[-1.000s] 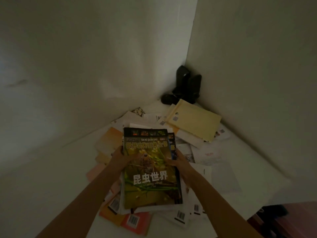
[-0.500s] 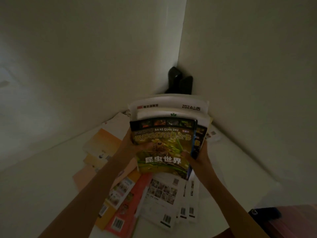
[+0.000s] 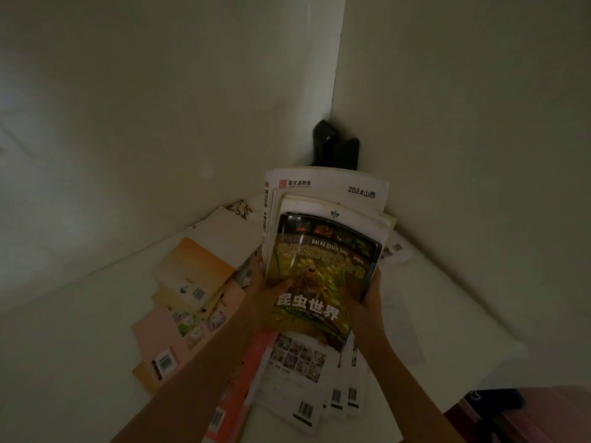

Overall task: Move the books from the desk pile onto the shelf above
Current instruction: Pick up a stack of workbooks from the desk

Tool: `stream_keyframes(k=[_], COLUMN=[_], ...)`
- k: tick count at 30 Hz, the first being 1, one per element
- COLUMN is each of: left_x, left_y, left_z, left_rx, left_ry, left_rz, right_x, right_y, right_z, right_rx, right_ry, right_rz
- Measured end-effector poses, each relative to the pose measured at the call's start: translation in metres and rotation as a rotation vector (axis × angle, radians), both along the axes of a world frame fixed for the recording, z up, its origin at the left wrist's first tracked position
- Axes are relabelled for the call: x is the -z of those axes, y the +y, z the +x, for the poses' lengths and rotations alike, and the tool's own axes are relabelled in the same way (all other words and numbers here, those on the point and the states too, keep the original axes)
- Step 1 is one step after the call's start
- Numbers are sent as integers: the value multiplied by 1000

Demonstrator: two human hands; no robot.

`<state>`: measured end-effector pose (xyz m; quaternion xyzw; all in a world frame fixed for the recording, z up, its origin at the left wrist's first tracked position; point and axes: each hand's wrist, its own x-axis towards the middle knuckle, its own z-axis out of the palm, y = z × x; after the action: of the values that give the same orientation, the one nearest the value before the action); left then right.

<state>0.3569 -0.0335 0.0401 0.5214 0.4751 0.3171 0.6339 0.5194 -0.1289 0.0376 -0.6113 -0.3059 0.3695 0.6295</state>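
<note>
White desk [image 3: 80, 330] is carrying one loose spread of books [image 3: 192, 282] (orange, pink and white covers, too overlapped to count), and you are holding one stack [image 3: 323, 238] above it with two hands. At least three books are showing in that stack: a dark green insect book [image 3: 319, 282] on top and two white ones behind it, the rearmost printed "2024". Your left hand [image 3: 265, 295] is gripping the stack's left edge, thumb lying across the green cover, fingers hidden behind. Your right hand [image 3: 371, 302] is gripping the right edge, fingers curled round it. The stack is tilting up away from you, clear of the desk, in front of the wall corner. Two dark objects [image 3: 335, 148] are standing in that corner (too dim to identify).
</note>
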Motion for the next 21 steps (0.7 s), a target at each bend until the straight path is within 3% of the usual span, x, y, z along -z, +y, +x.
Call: stream_keyframes(k=[10,16,21], left_x=[-81,-154,-217], left_y=[2,-29,-83], left_z=[-77,-191,-295], left_rx=[-197,-336,-464], left_ry=[144,207,202], left_rz=[170,313,455], right_x=[-73,-147,-201], right_y=[31,36,15], right_z=[-41,-128,-226], right_rx=[-228,-449,-559], right_ry=[-136,-179,-106], right_rz=[118,253,375])
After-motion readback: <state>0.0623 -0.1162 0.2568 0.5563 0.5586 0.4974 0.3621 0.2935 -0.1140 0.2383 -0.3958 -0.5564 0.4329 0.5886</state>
